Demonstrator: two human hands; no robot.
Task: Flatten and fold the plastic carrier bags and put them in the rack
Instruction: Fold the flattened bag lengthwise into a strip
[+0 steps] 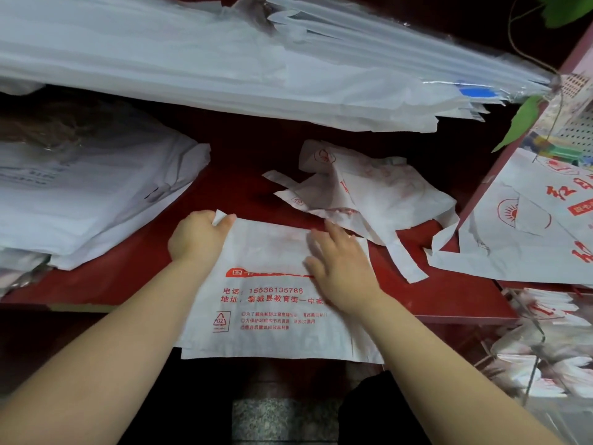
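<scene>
Here, a white carrier bag (pixel 272 306) with red print lies on the dark red surface (pixel 128 277), its printed end hanging over the near edge toward the person. The left hand (pixel 197 237) grips the bag's far left corner, fingers and thumb curled round it, with a bit of plastic poking up between them. The right hand (pixel 340 264) lies flat on the bag's right half, fingers straight and spread, pressing the plastic down — nothing is held in it.

Just beyond the right hand, a loose heap of crumpled bags (pixel 362 194) of the same white-and-red kind sits on the surface, one handle strip trailing down to the right of the flat bag. At the left a thick stack of white bags (pixel 80 200) rests on the surface, well apart from the hands. A long pile of pale plastic (pixel 192 59) stretches across above everything.

On the right another printed bag (pixel 529 232) lies spread at a slant. Below it, bundled bags (pixel 545 348) sit in what looks like a wire rack — too blurred to say more. A green leaf (pixel 523 120) hangs at the upper right.
</scene>
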